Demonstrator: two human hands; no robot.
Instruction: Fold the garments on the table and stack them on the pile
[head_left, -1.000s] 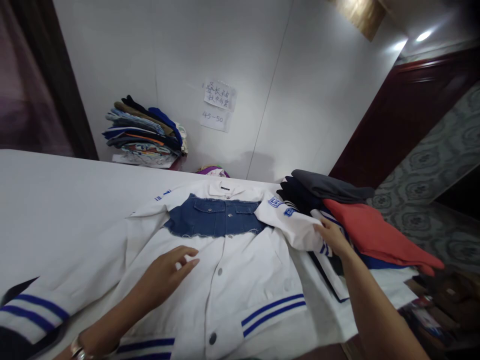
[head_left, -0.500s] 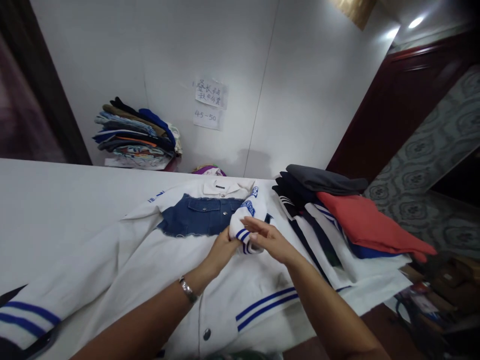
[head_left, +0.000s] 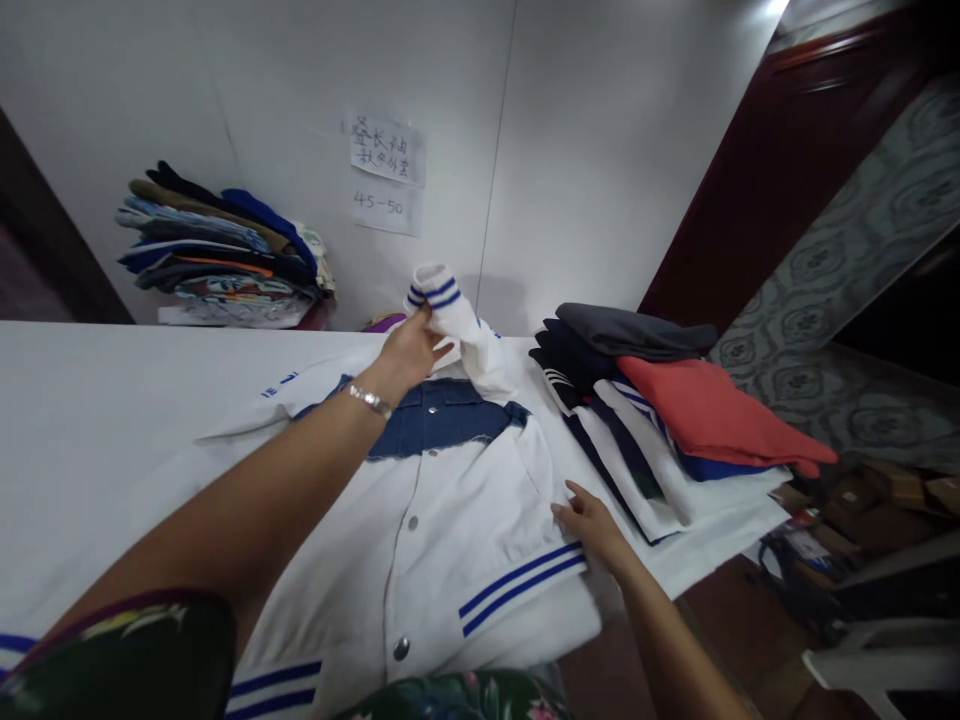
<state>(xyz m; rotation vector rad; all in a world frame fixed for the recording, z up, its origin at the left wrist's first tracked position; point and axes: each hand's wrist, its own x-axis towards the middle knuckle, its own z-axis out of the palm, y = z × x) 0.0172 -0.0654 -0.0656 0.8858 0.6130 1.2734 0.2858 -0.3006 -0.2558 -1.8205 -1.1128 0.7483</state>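
A white jacket [head_left: 465,510] with a blue denim chest panel and blue-striped hem lies spread on the white table [head_left: 67,400], front side up. My left hand [head_left: 412,350] grips one sleeve [head_left: 457,320] near its striped cuff and holds it raised above the collar area. Close to the jacket's right side edge, just above the striped hem, is my right hand [head_left: 589,520], its fingers apart and holding nothing. Whether its fingertips touch the cloth I cannot tell. The other sleeve stretches to the left, partly hidden behind my left arm.
Folded clothes [head_left: 225,250] are piled against the wall at the back left. To the right of the jacket, a second stack of garments includes a coral one [head_left: 712,410] and a dark grey one [head_left: 637,330]. Handwritten paper notes [head_left: 386,150] are stuck on the wall.
My left hand has lifted the sleeve cuff up and away toward the wall. My right hand has let go of the cuff and moved right and down to the jacket's side.
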